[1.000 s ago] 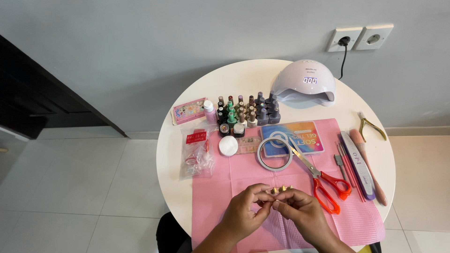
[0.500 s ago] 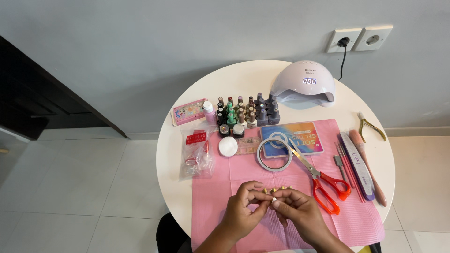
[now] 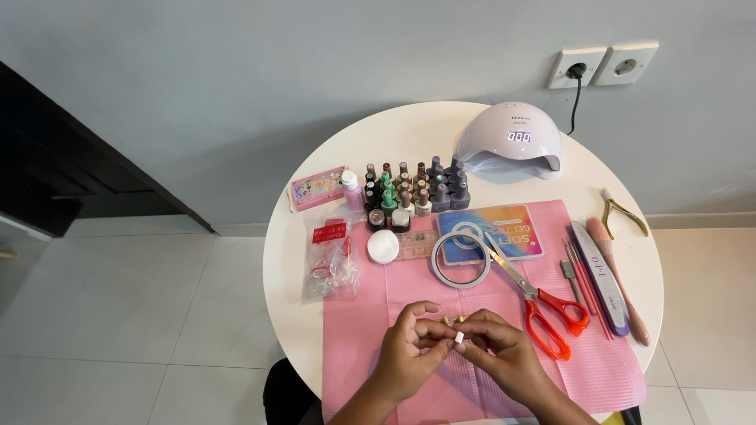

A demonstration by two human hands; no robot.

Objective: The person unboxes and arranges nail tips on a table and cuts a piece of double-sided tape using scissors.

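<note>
My left hand and my right hand meet over the near part of a pink mat on a round white table. Together they pinch a small strip of yellowish artificial nail tips. A small white piece shows between the fingertips where the hands touch. Most of the strip is hidden by my fingers.
Red-handled scissors and a tape ring lie just beyond my hands. Several polish bottles, a white nail lamp, a colourful box, nail files, nippers, a cotton pad and a clear bag fill the table.
My right hand's fingers have curled further over the strip, so fewer tips show. The white piece has come into view between the fingertips. Both hands stay in place.
</note>
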